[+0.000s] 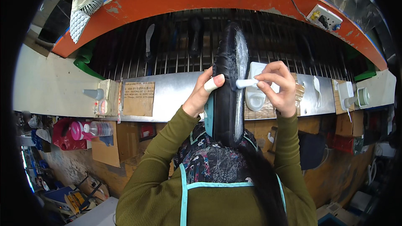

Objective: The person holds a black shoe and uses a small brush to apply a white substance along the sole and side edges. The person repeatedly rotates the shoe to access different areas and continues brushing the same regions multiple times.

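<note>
In front of my body stands a long black shoe upper (224,111), stretched over a teal last (208,115), its whitish, rough underside strip facing right. My left hand (202,91) grips it from the left, the thumb pressed on the black material; a pale wrap covers part of that thumb. Between the thumb and fingers of my right hand (281,87) is a small pale brush (246,83), its tip touching the border of the whitish strip. Just behind the brush, a white plastic dish (254,99) rests on the bench, partly hidden by my right hand and the shoe.
A metal bench top (171,94) carries a piece of printed cardboard (138,99). Beyond it, dark shoes (150,42) lie on a rack of metal bars (125,67) under an orange beam (176,6). A grey nozzle-shaped piece (93,94) is at left, a white-green holder (362,96) at right.
</note>
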### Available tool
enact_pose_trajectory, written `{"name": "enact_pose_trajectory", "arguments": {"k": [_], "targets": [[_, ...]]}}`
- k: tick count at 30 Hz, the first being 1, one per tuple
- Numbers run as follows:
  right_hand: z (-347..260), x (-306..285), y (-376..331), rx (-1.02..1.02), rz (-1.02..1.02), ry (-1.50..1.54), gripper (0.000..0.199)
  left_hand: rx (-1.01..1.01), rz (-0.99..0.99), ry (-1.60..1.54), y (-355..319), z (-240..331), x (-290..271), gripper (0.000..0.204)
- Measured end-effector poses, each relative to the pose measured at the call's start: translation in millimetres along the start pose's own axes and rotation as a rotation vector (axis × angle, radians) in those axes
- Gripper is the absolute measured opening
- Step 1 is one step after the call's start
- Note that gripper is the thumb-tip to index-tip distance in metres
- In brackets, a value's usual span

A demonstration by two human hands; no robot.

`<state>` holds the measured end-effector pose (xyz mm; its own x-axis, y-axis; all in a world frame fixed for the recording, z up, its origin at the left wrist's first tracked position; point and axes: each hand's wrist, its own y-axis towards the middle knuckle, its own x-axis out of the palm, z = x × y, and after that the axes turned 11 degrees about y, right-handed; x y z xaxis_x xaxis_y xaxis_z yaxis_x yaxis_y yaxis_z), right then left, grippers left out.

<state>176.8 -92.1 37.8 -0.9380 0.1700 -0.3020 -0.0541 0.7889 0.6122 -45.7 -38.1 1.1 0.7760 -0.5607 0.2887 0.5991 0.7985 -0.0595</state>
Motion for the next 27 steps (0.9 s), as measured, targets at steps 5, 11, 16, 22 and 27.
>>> {"name": "enact_pose_trajectory", "arguments": {"k": [5,11,16,22,27], "targets": [[14.0,13.5,7.3,0.092,0.283,0.006,0.012,-0.043,-0.047,-0.084,2.3,1.6,4.4,0.072],[-2.8,29.1,-34.4,0.383,0.223,0.374,0.012,-0.065,0.118,-0.122,-5.4,-8.0,6.7,0.069],[-9.1,40.2,-53.5,0.343,0.273,0.26,0.011,0.021,0.178,-0.084,-10.9,-6.2,7.3,0.064],[-16.2,48.4,-39.8,0.272,0.313,0.07,0.012,0.029,0.213,-0.009,-16.5,-7.2,6.9,0.064],[-14.9,46.0,-27.4,0.081,0.293,-0.214,0.012,0.066,0.207,0.073,-19.1,-6.0,2.0,0.064]]}}
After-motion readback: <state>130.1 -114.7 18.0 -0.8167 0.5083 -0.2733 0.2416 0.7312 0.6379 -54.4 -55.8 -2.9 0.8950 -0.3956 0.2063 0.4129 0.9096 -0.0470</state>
